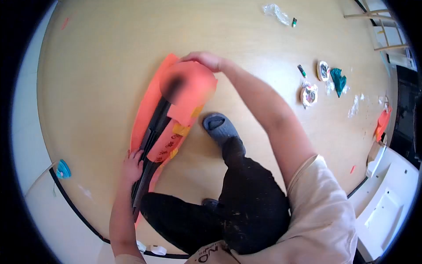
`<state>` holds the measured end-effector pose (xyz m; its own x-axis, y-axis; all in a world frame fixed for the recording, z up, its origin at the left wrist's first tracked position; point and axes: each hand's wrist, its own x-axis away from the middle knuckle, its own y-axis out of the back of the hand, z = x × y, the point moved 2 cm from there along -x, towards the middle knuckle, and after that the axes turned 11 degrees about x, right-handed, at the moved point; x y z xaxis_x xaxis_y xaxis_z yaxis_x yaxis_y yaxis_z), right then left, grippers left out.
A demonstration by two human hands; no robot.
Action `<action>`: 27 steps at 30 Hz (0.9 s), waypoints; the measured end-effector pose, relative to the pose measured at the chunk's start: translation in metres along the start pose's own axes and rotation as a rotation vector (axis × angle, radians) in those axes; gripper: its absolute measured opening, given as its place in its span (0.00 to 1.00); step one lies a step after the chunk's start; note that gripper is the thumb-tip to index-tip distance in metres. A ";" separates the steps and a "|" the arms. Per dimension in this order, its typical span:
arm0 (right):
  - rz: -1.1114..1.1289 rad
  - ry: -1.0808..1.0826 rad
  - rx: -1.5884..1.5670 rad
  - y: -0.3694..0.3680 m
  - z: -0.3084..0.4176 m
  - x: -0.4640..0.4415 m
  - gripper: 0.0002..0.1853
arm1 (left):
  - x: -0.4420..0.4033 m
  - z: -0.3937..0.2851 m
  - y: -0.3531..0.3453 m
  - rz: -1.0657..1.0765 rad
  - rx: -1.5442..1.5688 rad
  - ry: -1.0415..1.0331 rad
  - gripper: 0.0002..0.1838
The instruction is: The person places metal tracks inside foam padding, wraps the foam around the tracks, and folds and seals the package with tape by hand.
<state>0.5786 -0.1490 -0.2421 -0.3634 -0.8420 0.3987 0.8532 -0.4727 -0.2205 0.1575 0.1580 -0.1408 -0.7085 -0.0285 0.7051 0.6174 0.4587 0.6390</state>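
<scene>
An orange-red sheet lies lengthwise on the floor, partly wrapped around long black strips. Its upper end is folded over them, and a blurred patch hides some detail there. Yellow tape sticks to the folded part, which carries dark printed lettering. My right hand curls over the sheet's far end, with its fingertips partly hidden behind the edge. Lower down, my left hand rests on the black strips beside the sheet's left edge, its fingers apart.
My slippered foot stands right of the bundle. On the floor at right are two bowls, a green bag, small bottles and clear plastic. A teal round object sits at left by the wall.
</scene>
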 end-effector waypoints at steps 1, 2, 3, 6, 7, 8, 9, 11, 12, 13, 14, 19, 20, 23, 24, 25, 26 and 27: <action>-0.022 -0.056 0.004 -0.006 -0.008 -0.011 0.27 | -0.001 -0.011 0.008 -0.083 -0.107 -0.082 0.23; -0.046 -0.111 0.007 -0.016 -0.012 -0.015 0.26 | -0.009 -0.021 0.019 -0.078 -0.108 -0.069 0.23; -0.038 -0.075 0.059 -0.021 0.004 -0.003 0.26 | -0.022 -0.033 0.031 -0.106 -0.195 -0.078 0.20; 0.121 -0.016 0.269 -0.032 0.034 0.005 0.27 | -0.076 -0.091 0.060 -0.230 -0.145 -0.092 0.16; 0.100 -0.046 0.321 -0.035 0.042 0.015 0.28 | -0.098 -0.107 0.064 -0.281 -0.078 -0.122 0.16; 0.099 -0.043 0.332 -0.028 0.039 0.013 0.28 | -0.124 -0.118 0.060 -0.385 -0.031 -0.213 0.18; 0.114 -0.022 0.242 -0.025 0.031 0.014 0.28 | -0.143 -0.132 0.059 -0.434 0.005 -0.296 0.24; 0.147 -0.011 0.156 -0.024 0.019 0.022 0.28 | -0.181 -0.157 0.056 -0.562 0.038 -0.340 0.35; 0.041 -0.003 0.225 -0.019 0.023 0.029 0.27 | -0.198 -0.164 0.051 -0.553 0.079 -0.318 0.41; -0.072 0.001 0.291 -0.017 0.026 0.038 0.27 | -0.210 -0.170 0.047 -0.539 0.121 -0.301 0.47; -0.072 -0.008 0.298 -0.019 0.030 0.047 0.27 | -0.220 -0.173 0.045 -0.538 0.132 -0.303 0.47; -0.116 -0.024 0.071 -0.024 0.043 0.078 0.26 | -0.219 -0.206 0.038 -0.472 0.210 -0.121 0.67; -0.087 0.007 0.099 -0.019 0.037 0.085 0.25 | -0.216 -0.211 0.035 -0.512 0.163 -0.099 0.70; -0.266 -0.002 -0.091 -0.005 0.002 0.114 0.24 | -0.217 -0.219 0.046 -0.438 0.189 -0.034 0.73; -0.406 -0.048 -0.158 0.000 -0.008 0.127 0.26 | -0.218 -0.222 0.051 -0.395 0.155 0.009 0.70; -0.385 -0.115 -0.171 0.003 -0.017 0.138 0.27 | -0.221 -0.221 0.054 -0.344 0.176 0.008 0.71; -0.388 -0.115 -0.170 0.007 -0.024 0.150 0.27 | -0.225 -0.219 0.055 -0.345 0.177 0.005 0.71; -0.326 -0.152 -0.257 0.002 -0.026 0.164 0.28 | -0.227 -0.217 0.055 -0.351 0.177 -0.003 0.71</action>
<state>0.5110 -0.2948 -0.2008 -0.5224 -0.5996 0.6063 0.5752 -0.7727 -0.2686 0.4262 -0.0028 -0.1987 -0.8672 -0.2087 0.4522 0.2692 0.5675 0.7781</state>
